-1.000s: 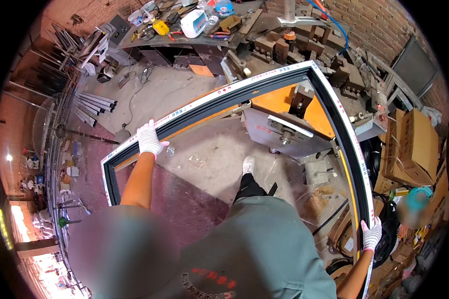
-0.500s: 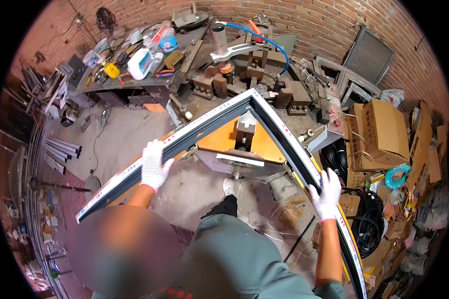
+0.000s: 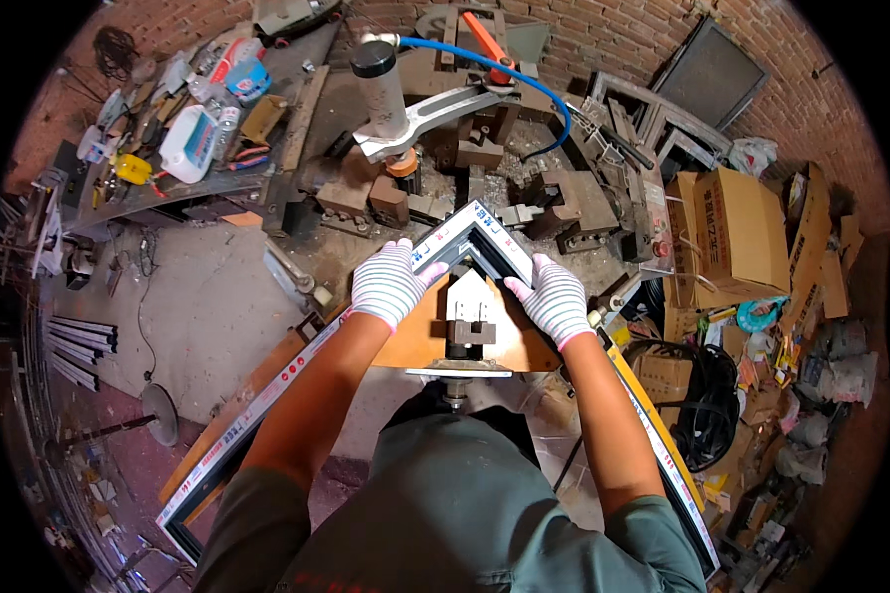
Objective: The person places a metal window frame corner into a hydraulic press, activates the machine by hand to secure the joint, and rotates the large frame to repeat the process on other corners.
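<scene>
The white-striped gloved left hand (image 3: 390,287) and matching right hand (image 3: 556,301) are clamping both sides of the corner of a white-and-black angled frame (image 3: 476,219), which is lying by an orange flat plate (image 3: 415,331) before a grimy metal machine (image 3: 576,210). Apparently they are positioning it; the next move is calling for even alignment. Both forearms (image 3: 328,395) are slanting inward.

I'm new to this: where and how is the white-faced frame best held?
Probably grip the white-faced frame on both bars beside its far corner, from above, one grip per side, as the left hand and right hand do; the bars spread in a V, so paired grips should steady it.
</scene>
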Demonstrator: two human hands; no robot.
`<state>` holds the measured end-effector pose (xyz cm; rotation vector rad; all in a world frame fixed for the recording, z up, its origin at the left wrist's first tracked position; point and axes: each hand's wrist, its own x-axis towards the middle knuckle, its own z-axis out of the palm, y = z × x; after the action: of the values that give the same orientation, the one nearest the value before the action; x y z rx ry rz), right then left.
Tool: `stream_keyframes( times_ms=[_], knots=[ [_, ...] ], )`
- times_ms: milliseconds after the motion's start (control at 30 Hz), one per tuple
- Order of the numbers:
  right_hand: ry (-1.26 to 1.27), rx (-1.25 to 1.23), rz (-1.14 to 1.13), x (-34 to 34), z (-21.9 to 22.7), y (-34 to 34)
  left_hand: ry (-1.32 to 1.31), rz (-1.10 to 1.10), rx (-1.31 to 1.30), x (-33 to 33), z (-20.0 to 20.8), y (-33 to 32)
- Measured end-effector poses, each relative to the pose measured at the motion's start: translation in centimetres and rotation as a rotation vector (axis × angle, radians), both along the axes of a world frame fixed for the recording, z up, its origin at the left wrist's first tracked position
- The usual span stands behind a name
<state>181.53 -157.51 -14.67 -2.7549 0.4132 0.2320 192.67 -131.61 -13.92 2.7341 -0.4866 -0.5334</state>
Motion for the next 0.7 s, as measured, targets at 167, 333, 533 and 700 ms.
stream_keyframes(
  times_ms=[167,333,533,700],
  knots=[
    [0.118,-0.013,-0.058,-0.2,0.3,-0.7,0.08,-0.039,-0.022,1.1,0.7,-0.7],
    [0.099,-0.01,-0.008,0.4,0.0,-0.5,0.056,-0.031,-0.026,1.4,-1.0,0.1],
    [0.058,-0.068,0.008,0.0,-0.8,-0.8,0.041,-0.052,-0.033,1.7,-1.0,-0.7],
    [0.093,-0.041,0.017,0.6,-0.2,-0.9,0.016,-0.031,-0.048,1.7,-0.7,-1.2]
  ],
)
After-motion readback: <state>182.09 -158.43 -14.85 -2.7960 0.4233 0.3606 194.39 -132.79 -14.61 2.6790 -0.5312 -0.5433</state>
